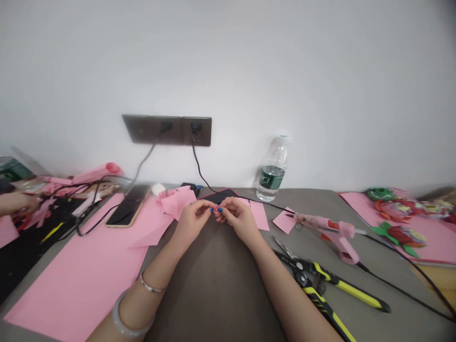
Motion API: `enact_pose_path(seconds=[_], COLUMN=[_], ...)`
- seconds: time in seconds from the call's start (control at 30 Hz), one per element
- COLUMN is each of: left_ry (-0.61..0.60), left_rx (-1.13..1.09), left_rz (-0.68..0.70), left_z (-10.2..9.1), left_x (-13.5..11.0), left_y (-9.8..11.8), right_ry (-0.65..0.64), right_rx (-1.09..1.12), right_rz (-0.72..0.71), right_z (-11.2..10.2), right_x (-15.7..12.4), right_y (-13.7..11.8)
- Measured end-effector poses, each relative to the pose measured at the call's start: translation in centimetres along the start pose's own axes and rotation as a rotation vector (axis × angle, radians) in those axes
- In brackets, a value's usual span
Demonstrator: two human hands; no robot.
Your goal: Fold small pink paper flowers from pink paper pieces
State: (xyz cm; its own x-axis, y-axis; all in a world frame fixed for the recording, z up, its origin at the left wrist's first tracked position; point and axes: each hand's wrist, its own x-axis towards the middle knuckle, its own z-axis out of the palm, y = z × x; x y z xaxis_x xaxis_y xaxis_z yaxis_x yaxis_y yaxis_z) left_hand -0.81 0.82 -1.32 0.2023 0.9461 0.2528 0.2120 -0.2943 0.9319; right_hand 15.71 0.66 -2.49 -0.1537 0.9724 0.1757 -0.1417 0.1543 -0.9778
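Both my hands meet at the middle of the grey table, pinching a small crumpled piece of pink paper [216,210] between the fingertips. My left hand [195,217] closes on it from the left, thumb and forefinger together. From the right, my right hand [238,213] grips the same piece with its fingers curled. Most of the piece is hidden by the fingers, so its exact shape cannot be made out. Just behind the hands lie a dark red-edged sheet [223,194] and pink paper squares [261,216].
A pink glue gun [329,228] and yellow-black pliers [320,275] lie at right. A water bottle [272,173] stands by the wall. At left are large pink paper [92,270], a phone [128,209], cables and another person's hand [19,204]. Paper flowers [406,235] lie far right.
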Motion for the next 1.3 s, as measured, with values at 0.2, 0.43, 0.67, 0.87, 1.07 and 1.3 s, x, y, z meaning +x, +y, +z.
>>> enact_pose_path(seconds=[0.2, 0.43, 0.67, 0.87, 1.07, 1.3], left_ry=[-0.009, 0.024, 0.053, 0.051, 0.008, -0.035], left_rx=[0.205, 0.015, -0.163, -0.130, -0.138, -0.335], left_rz=[0.126, 0.031, -0.094, -0.111, -0.101, -0.282], left_z=[-0.4, -0.2, 0.0, 0.0, -0.3, -0.1], left_x=[0.0, 0.1, 0.2, 0.1, 0.1, 0.0], left_y=[0.1, 0.0, -0.3, 0.0, -0.3, 0.3], right_ry=[-0.036, -0.009, 0.028, 0.026, -0.005, -0.011], right_rx=[-0.073, -0.035, 0.022, 0.014, 0.050, 0.127], right_rz=[-0.036, -0.016, 0.014, 0.006, 0.084, 0.107], right_z=[0.0, 0.1, -0.1, -0.1, -0.5, -0.5], right_x=[0.0, 0.0, 0.2, 0.2, -0.1, 0.0], right_y=[0.6, 0.2, -0.2, -0.2, -0.3, -0.4])
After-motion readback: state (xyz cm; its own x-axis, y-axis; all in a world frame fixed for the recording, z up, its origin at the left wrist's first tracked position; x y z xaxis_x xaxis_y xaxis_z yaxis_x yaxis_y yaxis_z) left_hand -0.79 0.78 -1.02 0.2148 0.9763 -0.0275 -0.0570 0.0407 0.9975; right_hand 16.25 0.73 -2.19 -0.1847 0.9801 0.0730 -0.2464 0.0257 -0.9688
